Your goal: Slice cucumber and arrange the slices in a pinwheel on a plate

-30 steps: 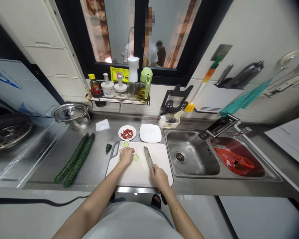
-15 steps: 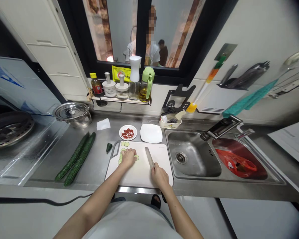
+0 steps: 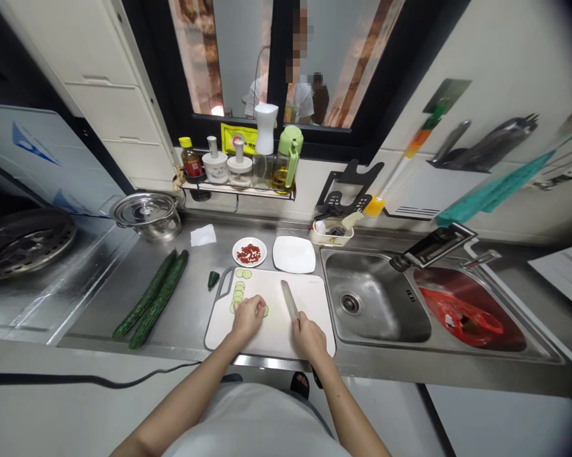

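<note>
We are working over the board [image 3: 315, 293], with our right hand [image 3: 309, 335] gripping the knife [image 3: 291, 302], fingers closed round its handle, and the blade pointing towards the board's far edge across its right half. Our left hand [image 3: 249, 317] is sitting over the board's left half, fingers bent and bunched, and we are not managing to tell whether they are pinching anything. The slices [image 3: 239, 295] are lying down the board's left side, mostly overlapping in a row, while a loose slice [image 3: 266, 311] is showing just beside our left fingers. We are risking a scattered row if our left hand is dragging across it, and a nick if the blade is swinging left towards our fingers. Our left hand is also hiding the row's near end. Past the board's far edge, a plate [image 3: 237, 259] of red bits [image 3: 250, 254] and a white dish [image 3: 294, 255] are standing close, crowding any reach that way. Right of the board, the sink [image 3: 378, 301] is lying ready to catch anything slipping over; left of it, a stub [image 3: 213, 279] is resting near the board's handle, and two cucumbers [image 3: 159, 301] are lying farther out
</note>
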Motion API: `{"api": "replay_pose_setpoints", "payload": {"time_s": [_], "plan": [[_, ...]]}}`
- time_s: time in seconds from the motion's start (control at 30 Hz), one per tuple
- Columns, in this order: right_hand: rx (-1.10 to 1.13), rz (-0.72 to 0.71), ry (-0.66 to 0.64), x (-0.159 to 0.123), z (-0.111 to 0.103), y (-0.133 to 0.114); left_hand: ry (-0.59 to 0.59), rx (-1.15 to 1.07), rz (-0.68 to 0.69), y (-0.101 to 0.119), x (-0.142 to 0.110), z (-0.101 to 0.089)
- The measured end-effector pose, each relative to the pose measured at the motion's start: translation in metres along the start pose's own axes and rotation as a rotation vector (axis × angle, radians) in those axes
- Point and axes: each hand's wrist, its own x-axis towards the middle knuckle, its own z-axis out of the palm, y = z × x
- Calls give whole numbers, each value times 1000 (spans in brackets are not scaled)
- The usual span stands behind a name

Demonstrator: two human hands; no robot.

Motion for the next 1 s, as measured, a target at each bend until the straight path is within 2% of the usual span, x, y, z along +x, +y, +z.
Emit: {"api": "replay_pose_setpoints", "payload": {"time_s": [0.27,0.43,0.63,1.0], "plan": [[-27,-35,31,3,4,3,194,-6,-202,-42,-23,-14],[-33,-30,23,3,3,3,272,28,-264,-58,-26,-18],[-45,-40,27,3,2,1,292,90,-259,-63,-25,-17],[-51,-43,31,3,1,1,237,223,-276,-60,-29,-19]]}}
